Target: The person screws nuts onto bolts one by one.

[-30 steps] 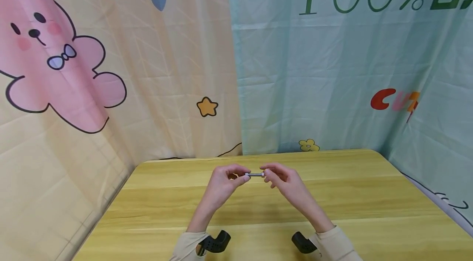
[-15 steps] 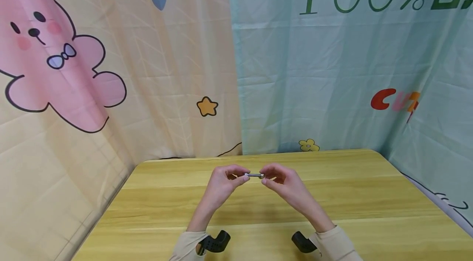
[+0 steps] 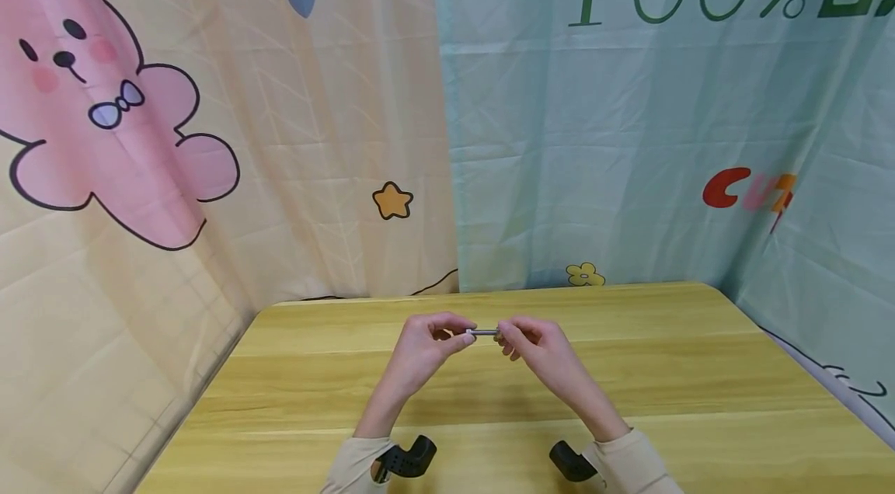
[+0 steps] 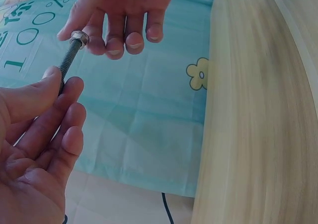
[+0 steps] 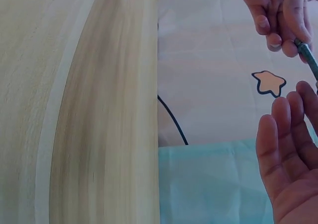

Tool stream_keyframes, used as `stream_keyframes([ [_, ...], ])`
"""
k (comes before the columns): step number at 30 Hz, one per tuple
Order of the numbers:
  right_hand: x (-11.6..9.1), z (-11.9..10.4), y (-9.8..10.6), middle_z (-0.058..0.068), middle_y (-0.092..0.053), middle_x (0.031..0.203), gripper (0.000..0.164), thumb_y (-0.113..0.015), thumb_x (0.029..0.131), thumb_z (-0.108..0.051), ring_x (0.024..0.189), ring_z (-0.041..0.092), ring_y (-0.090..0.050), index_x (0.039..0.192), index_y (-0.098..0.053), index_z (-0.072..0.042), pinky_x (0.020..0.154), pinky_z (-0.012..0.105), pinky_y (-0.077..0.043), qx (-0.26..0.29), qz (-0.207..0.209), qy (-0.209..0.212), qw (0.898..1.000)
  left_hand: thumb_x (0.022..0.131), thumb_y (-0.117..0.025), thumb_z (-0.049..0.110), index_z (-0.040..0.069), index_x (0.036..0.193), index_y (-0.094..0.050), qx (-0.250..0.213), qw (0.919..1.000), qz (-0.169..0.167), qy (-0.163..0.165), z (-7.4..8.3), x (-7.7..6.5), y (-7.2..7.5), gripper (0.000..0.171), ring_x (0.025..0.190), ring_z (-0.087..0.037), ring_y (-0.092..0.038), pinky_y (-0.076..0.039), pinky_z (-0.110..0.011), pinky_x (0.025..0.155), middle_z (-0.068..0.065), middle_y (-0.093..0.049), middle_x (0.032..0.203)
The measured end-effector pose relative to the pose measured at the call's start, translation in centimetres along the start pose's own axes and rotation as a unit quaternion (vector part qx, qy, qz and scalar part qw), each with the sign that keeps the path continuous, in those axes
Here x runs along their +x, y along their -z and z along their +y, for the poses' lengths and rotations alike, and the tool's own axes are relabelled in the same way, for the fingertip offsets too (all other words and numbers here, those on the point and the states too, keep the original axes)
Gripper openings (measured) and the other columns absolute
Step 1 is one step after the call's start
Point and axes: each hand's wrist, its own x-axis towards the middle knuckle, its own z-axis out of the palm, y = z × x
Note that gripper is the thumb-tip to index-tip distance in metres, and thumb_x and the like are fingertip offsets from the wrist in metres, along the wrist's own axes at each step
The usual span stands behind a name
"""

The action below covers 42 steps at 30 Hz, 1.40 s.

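Note:
A threaded metal bolt (image 4: pixel 69 57) is held level above the table in the head view. My left hand (image 3: pixel 423 346) pinches one end of it between thumb and forefinger, which hide that end. On the opposite end sits a shiny metal nut (image 4: pixel 80 37). The thumb and forefinger of my right hand (image 3: pixel 538 345) pinch this nut, one on each side, and its other fingers hang below. In the right wrist view the bolt (image 5: pixel 306 57) runs out of the frame at the right edge.
Beneath both hands lies a wood-grain table (image 3: pixel 336 377). Printed curtains, one cream (image 3: pixel 336 129) and one teal (image 3: pixel 594 152), hang right behind its back edge. Each wrist wears a black camera mount, such as the left mount (image 3: pixel 412 457).
Half a second ago my right thumb was drawn back along the nut; now it has rolled forward over it, with the fingertips lower. My left hand and the bolt have hardly moved.

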Motion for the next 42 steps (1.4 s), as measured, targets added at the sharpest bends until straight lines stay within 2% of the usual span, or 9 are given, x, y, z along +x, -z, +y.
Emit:
stream_keyframes([
  [4,0.0,-0.1,0.0,0.008,-0.063,0.089,0.03,-0.051,0.104,-0.031,0.084,0.032,-0.061,0.103,-0.069,-0.007,0.075,0.036,-0.054,0.013,0.003,-0.011,1.0,0.089,-0.075,0.016,0.014,0.098,-0.077,-0.001,1.0,0.003,-0.004,0.05,0.08,0.08,0.01,0.078,-0.018,-0.062,-0.049,-0.031,0.065,0.005,-0.071,0.088],
  [8,-0.1,-0.25,0.18,0.007,-0.066,0.104,0.026,-0.06,0.1,-0.031,0.093,0.026,-0.062,0.12,-0.067,-0.015,0.078,0.035,-0.054,0.011,-0.001,-0.003,1.0,0.089,-0.075,0.016,0.015,0.098,-0.077,-0.001,1.0,0.007,-0.006,0.02,0.09,0.19,0.009,0.077,-0.017,-0.062,-0.049,-0.031,0.065,0.005,-0.071,0.088],
  [11,-0.12,-0.33,0.28,0.004,-0.068,0.112,0.029,-0.068,0.095,-0.025,0.097,0.022,-0.063,0.123,-0.064,-0.019,0.078,0.034,-0.053,-0.002,-0.01,0.024,1.0,0.089,-0.075,0.016,0.015,0.098,-0.078,-0.004,1.0,0.007,-0.003,-0.02,0.08,0.22,0.01,0.078,-0.018,-0.063,-0.05,-0.032,0.065,0.006,-0.071,0.088],
  [16,-0.14,-0.48,0.32,0.001,-0.069,0.109,0.028,-0.071,0.092,-0.016,0.095,0.021,-0.065,0.119,-0.064,-0.02,0.077,0.034,-0.053,-0.012,-0.013,0.046,0.999,0.088,-0.075,0.018,0.016,0.098,-0.078,-0.006,0.9999,0.013,-0.004,-0.09,0.13,0.23,0.009,0.08,-0.019,-0.063,-0.05,-0.032,0.067,0.006,-0.071,0.089],
  [22,-0.1,-0.25,0.38,0.006,-0.071,0.101,0.022,-0.068,0.094,-0.015,0.092,0.023,-0.068,0.115,-0.064,-0.013,0.079,0.034,-0.054,0.013,-0.029,0.052,0.998,0.088,-0.075,0.015,0.016,0.097,-0.078,-0.006,0.9999,0.013,-0.004,-0.02,0.16,0.21,0.009,0.077,-0.019,-0.063,-0.049,-0.03,0.065,0.006,-0.071,0.087],
  [27,-0.04,0.03,0.38,0.006,-0.071,0.096,0.02,-0.066,0.096,-0.018,0.089,0.028,-0.067,0.114,-0.065,-0.009,0.078,0.033,-0.054,0.016,-0.034,0.036,0.999,0.088,-0.075,0.015,0.016,0.098,-0.078,-0.004,0.9999,0.012,-0.005,-0.05,0.09,0.17,0.01,0.075,-0.017,-0.062,-0.048,-0.029,0.063,0.006,-0.071,0.087],
  [31,-0.07,-0.02,0.17,0.007,-0.069,0.092,0.016,-0.063,0.098,-0.023,0.085,0.024,-0.065,0.105,-0.067,-0.009,0.076,0.036,-0.054,0.003,-0.028,0.021,0.999,0.088,-0.075,0.015,0.015,0.098,-0.078,-0.007,0.9999,0.008,-0.003,-0.05,0.0,0.11,0.01,0.077,-0.017,-0.062,-0.048,-0.03,0.064,0.005,-0.071,0.088],
  [37,-0.15,-0.21,-0.29,0.008,-0.067,0.086,0.026,-0.058,0.1,-0.032,0.081,0.028,-0.063,0.093,-0.069,-0.01,0.074,0.036,-0.054,-0.012,-0.002,-0.006,1.0,0.088,-0.076,0.016,0.014,0.098,-0.078,-0.008,1.0,0.002,0.004,-0.03,-0.02,0.04,0.01,0.077,-0.018,-0.061,-0.048,-0.03,0.065,0.004,-0.071,0.089],
  [42,-0.18,-0.35,-0.31,0.005,-0.067,0.092,0.027,-0.057,0.1,-0.036,0.085,0.024,-0.061,0.099,-0.069,-0.012,0.076,0.037,-0.053,-0.021,0.021,-0.023,0.999,0.088,-0.076,0.017,0.013,0.099,-0.078,-0.007,1.0,0.0,0.001,-0.02,0.0,0.1,0.011,0.076,-0.018,-0.061,-0.047,-0.029,0.064,0.004,-0.071,0.088],
])
